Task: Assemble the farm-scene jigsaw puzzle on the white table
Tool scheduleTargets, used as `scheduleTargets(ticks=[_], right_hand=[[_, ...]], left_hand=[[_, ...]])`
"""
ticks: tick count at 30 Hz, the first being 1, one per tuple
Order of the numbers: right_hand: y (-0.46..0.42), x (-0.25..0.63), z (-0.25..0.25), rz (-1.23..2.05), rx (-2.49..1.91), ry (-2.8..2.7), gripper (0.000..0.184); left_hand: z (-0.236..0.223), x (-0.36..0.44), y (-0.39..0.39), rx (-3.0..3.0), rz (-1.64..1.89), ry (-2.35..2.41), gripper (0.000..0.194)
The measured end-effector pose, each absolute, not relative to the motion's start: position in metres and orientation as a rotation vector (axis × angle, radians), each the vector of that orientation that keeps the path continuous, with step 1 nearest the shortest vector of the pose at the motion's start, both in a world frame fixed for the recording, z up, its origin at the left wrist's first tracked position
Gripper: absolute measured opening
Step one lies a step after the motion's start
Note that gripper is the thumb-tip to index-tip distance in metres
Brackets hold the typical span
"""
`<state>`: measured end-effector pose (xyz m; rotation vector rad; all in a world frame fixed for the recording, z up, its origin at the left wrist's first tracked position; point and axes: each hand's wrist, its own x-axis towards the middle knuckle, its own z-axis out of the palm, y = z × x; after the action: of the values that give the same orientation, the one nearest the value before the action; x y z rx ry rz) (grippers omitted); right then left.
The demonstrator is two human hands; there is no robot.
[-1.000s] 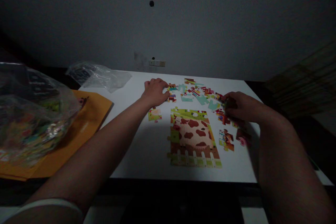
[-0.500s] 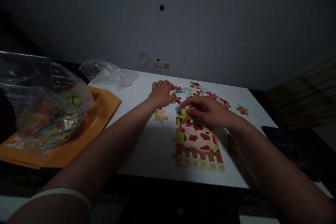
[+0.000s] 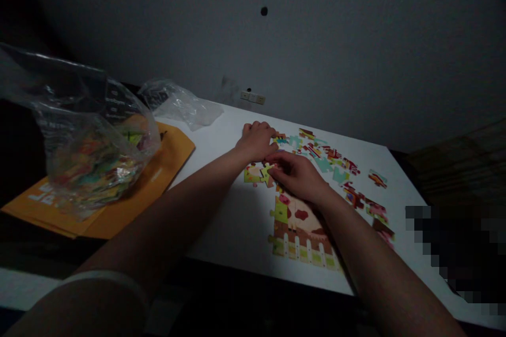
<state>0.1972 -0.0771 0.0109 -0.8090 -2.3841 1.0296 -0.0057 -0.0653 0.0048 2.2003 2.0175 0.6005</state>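
Observation:
My right hand [image 3: 297, 175] pinches a yellow-green jigsaw puzzle piece [image 3: 266, 174] between thumb and fingers, right beside a loose green and cream piece [image 3: 252, 174]; whether the two touch I cannot tell. Below it lies a joined puzzle section [image 3: 302, 239] with a spotted cow and a white fence, partly covered by my right hand and forearm. My left hand [image 3: 256, 141] rests on the table, fingers bent and thumb apart, with nothing visible in it. Its fingertips are close to a teal and brown piece [image 3: 280, 139].
Several loose pieces [image 3: 332, 152] spread over the white table [image 3: 221, 221] to the right. On the left, a clear plastic bag [image 3: 98, 163] of pieces sits on an orange folder [image 3: 177, 150]. Another crumpled bag [image 3: 185, 108] lies behind, near the wall.
My right hand has moved left from the top of the cow section, carrying the yellow-green piece to the loose one. My left hand stays on the table. The view has shifted slightly.

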Motion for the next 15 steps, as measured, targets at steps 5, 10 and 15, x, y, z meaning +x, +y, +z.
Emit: scheduleTargets(ticks=[5, 10, 15], right_hand=[[-0.0815, 0.1969, 0.0138, 1.014, -0.811, -2.365, 0.028], [-0.0810, 0.1978, 0.0155, 1.246, -0.781, -2.135, 0.034], [-0.0860, 0.1999, 0.0174, 1.656, -0.726, -2.048, 0.034]], left_hand=[[0.0036, -0.0065, -0.0653, 2.208, 0.614, 2.015, 0.037], [0.0049, -0.0066, -0.0664, 2.198, 0.587, 2.025, 0.036], [0.0046, -0.0066, -0.0658, 2.189, 0.610, 2.023, 0.037]])
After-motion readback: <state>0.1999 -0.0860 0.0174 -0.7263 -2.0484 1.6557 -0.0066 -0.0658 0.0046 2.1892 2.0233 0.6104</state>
